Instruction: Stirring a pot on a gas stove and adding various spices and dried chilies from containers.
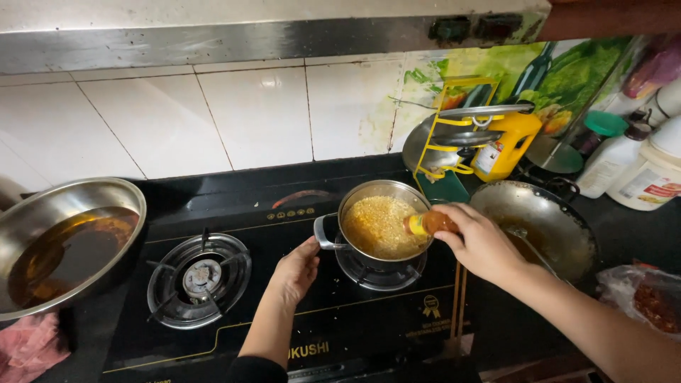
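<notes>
So the pot (383, 225) sits on the right burner of the black stove (284, 213), full of yellowish grainy stuff, noodles maybe, hard to say. Left of the pot there's the empty burner (199, 279), and further left a big steel bowl (67, 241) with dark brown liquid in it. Right of the pot is a wok (539, 223) with some brownish liquid and what looks like a utensil lying inside. Behind the pot, a yellow rack (454, 135) holding lids, a yellow jug (507, 145) next to it, and white bottles (638, 167) off to the far right. A plastic bag (642, 294) lies right of the wok.

Left hand (294, 273) has its fingers at the pot's handle (325, 232), touching it; whether it's really clamped on, I can't tell. Right hand (479, 245) is closed around a small bottle (425, 224), tipped sideways with its yellow cap end over the pot's right rim. Nothing's blocking the pot.
</notes>
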